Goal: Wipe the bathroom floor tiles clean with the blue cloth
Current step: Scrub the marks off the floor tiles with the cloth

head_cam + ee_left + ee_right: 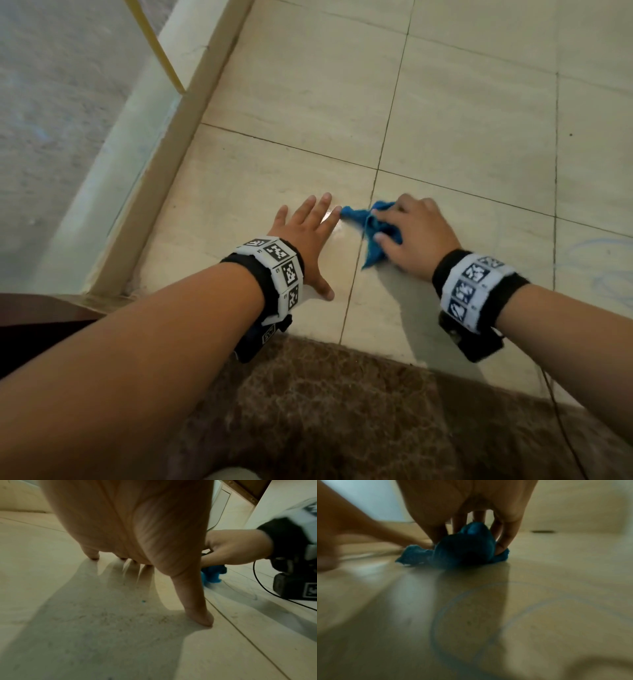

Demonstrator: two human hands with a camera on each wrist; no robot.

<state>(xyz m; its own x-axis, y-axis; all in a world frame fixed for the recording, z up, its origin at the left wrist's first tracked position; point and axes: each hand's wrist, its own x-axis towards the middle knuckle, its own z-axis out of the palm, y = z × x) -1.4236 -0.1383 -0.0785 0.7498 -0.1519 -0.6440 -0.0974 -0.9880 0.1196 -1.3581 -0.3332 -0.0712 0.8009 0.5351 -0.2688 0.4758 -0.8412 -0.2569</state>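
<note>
A crumpled blue cloth (371, 230) lies on the beige floor tiles (462, 130), over a grout line. My right hand (409, 233) covers it, fingers curled round the bunched fabric and pressing it to the floor; the right wrist view shows the blue cloth (462, 547) under those fingers (504, 539). My left hand (308, 236) lies flat on the tile just left of the cloth, fingers spread and straight, one fingertip close to the cloth's tip. In the left wrist view the left hand (133, 561) props on its fingertips and the blue cloth (211, 574) peeks out behind the thumb.
A raised beige kerb (164, 164) with a glass panel runs along the left. A dark brown marble threshold (325, 411) lies nearest me. Faint blue scribble marks (603, 267) show on the tile at right. A thin black cable (561, 421) trails from the right wrist.
</note>
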